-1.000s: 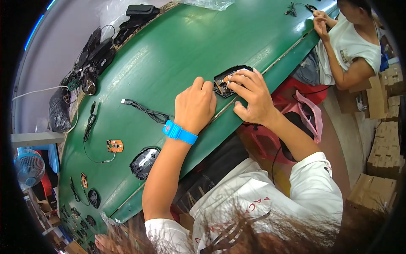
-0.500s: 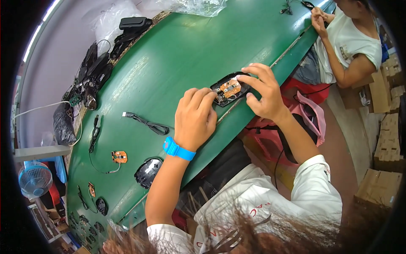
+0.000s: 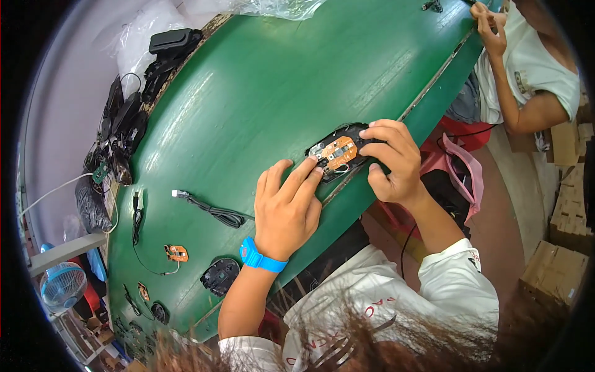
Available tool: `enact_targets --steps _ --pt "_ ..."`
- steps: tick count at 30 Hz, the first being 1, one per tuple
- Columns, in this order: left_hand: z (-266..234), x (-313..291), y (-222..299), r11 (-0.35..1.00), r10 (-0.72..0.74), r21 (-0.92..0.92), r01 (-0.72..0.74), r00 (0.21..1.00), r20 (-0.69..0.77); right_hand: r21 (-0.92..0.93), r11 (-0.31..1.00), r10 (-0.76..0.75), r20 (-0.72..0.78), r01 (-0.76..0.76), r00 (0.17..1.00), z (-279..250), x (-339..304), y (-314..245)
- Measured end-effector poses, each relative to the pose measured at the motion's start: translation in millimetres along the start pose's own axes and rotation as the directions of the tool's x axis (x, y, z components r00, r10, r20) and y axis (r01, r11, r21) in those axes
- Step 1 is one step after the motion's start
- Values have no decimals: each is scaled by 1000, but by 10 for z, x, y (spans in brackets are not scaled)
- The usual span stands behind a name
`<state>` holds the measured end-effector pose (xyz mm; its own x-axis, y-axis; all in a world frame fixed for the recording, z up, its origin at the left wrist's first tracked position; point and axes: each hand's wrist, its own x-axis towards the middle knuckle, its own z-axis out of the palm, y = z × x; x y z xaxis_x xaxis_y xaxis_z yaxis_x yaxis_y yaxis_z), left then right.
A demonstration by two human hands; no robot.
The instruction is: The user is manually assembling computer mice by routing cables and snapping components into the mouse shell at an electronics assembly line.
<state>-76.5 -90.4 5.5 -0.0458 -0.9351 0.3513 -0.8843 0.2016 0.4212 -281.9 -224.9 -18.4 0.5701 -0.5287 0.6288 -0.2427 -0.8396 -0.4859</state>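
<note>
A black computer mouse base (image 3: 322, 175) rests near the front edge of the green table, tilted across my view. Inside it sits an orange circuit board (image 3: 339, 152) with dark components and a short pale wire loop. My left hand (image 3: 288, 201), a blue band at its wrist, presses its index and middle fingertips on the board's left end. Its other fingers are spread, and the thumb is partly hidden. With bent fingers, my right hand (image 3: 396, 160) grips the right end of the base, its thumb toward the near side. A coiled black cable (image 3: 223, 214) runs under my left hand.
Beside my left forearm lies a black mouse shell (image 3: 220, 276). Farther left are another orange circuit board (image 3: 176, 253) with its cable and several mouse parts (image 3: 160, 312). Black cabled items (image 3: 121, 121) line the far edge. A co-worker (image 3: 539, 80) sits at the upper right.
My view has shifted slightly, so the mouse base appears lower. The left fingers have spread and lie on the board's end. The right fingers have drawn back off the board toward the base's rim.
</note>
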Motion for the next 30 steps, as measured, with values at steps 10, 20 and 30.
enact_targets --steps 10,20,30 --pt "-35 -15 -54 999 16 41 -18 999 37 27 995 97 -56 -96 994 97 32 -73" --pt "-51 -29 -43 1000 7 27 -9 998 62 -41 998 44 -56 -46 997 194 14 -86" --pt "-14 192 -64 994 -24 -109 22 1000 -13 -39 994 97 -62 -100 993 272 -2 -90"
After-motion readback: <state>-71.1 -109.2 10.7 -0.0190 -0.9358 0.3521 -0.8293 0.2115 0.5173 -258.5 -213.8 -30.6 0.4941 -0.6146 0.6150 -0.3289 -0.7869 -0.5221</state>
